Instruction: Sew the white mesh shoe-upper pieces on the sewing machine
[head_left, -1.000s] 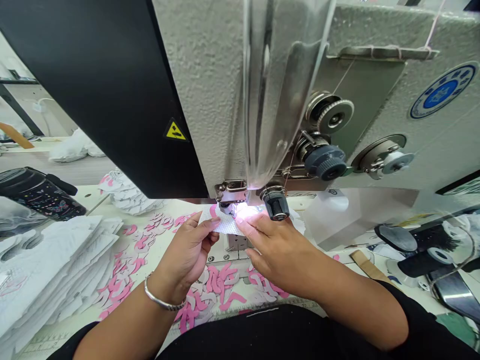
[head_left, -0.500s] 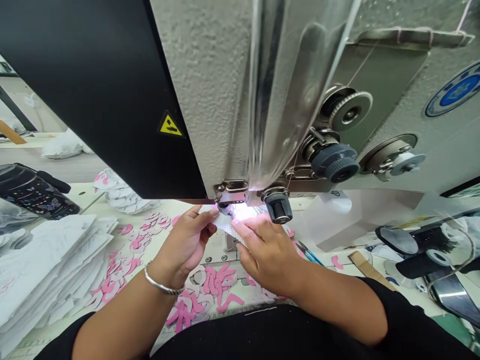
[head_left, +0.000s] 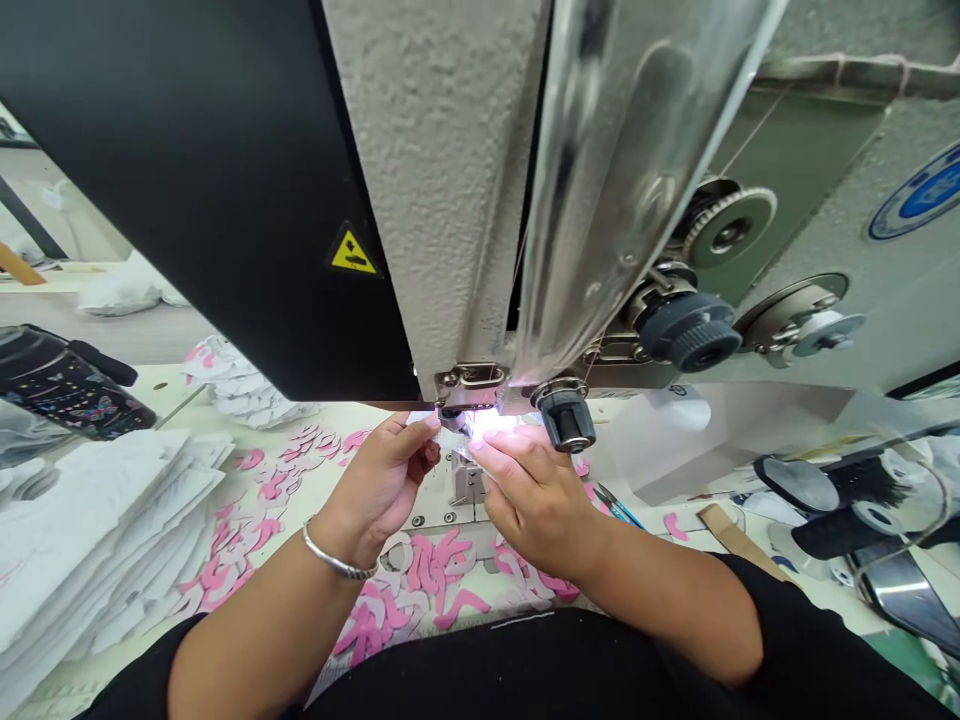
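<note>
On a counter point(head_left: 169, 378) strewn with pink scraps point(head_left: 442, 560), left fingers point(head_left: 411, 438) pinch a white piece point(head_left: 422, 417) beneath the sewing machine point(head_left: 442, 200); right fingers point(head_left: 517, 458) extend close together, their hold indeterminable.

Head camera, looking forward and down at close range.
It is facing the sewing machine point(head_left: 442, 160), whose near bulk is filling the upper view, while the left hand point(head_left: 382, 475), right hand point(head_left: 536, 490) and table point(head_left: 259, 436) are showing from above, lower down and farther off.
</note>
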